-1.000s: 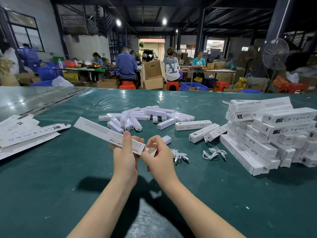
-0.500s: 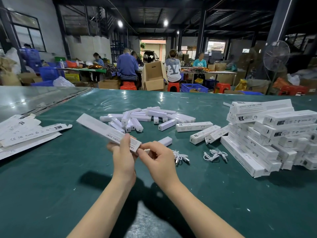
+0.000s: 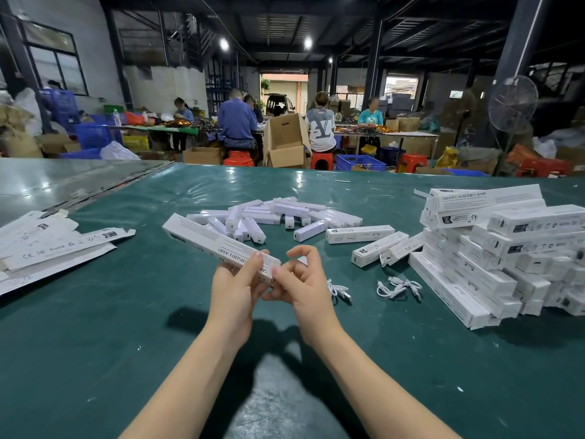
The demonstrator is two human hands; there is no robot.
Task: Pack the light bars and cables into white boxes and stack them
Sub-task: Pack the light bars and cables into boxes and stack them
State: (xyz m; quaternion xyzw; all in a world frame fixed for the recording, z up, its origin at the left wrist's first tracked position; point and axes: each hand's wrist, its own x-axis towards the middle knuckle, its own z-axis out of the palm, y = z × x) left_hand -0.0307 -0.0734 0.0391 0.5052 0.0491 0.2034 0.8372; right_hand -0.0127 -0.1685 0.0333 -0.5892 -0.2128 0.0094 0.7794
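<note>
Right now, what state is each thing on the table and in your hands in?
white box: lifted, tilted, gripped by left hand
right hand: thumb at the box's near end, grip unclear
light bars: loose pile, unpacked
cables: coiled, lying loose
stacked boxes: closed, piled
flat cartons: unassembled, lying flat

— What sort of place is this?
— A packing workshop, warehouse-like: dark steel beams overhead, a long green-covered table, heaped white lamp boxes.
— What else shows it?
— Workers on red stools at far benches, an open cardboard carton, blue crates, a pedestal fan.
</note>
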